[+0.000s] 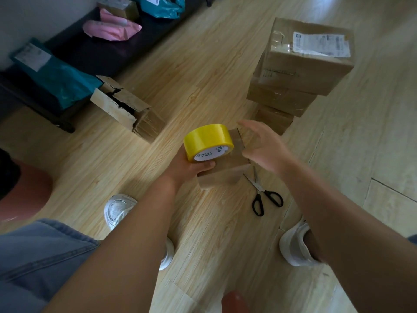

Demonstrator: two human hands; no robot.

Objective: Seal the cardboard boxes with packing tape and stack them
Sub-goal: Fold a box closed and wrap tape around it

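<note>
My left hand (pixel 191 167) grips a yellow roll of packing tape (pixel 208 142) from below, just above a small cardboard box (pixel 222 175) on the wood floor. My right hand (pixel 262 146) hovers over the box's right side with fingers spread, holding nothing; whether it touches the box I cannot tell. A stack of three sealed cardboard boxes (pixel 302 66) stands behind, at the right. An open box (pixel 132 111) with raised, torn flaps lies on the floor at the left.
Black-handled scissors (pixel 261 195) lie on the floor right of the small box. A dark bench (pixel 94 55) along the wall carries teal and pink mailer bags and one small box. My two white shoes (pixel 119 211) flank the work spot.
</note>
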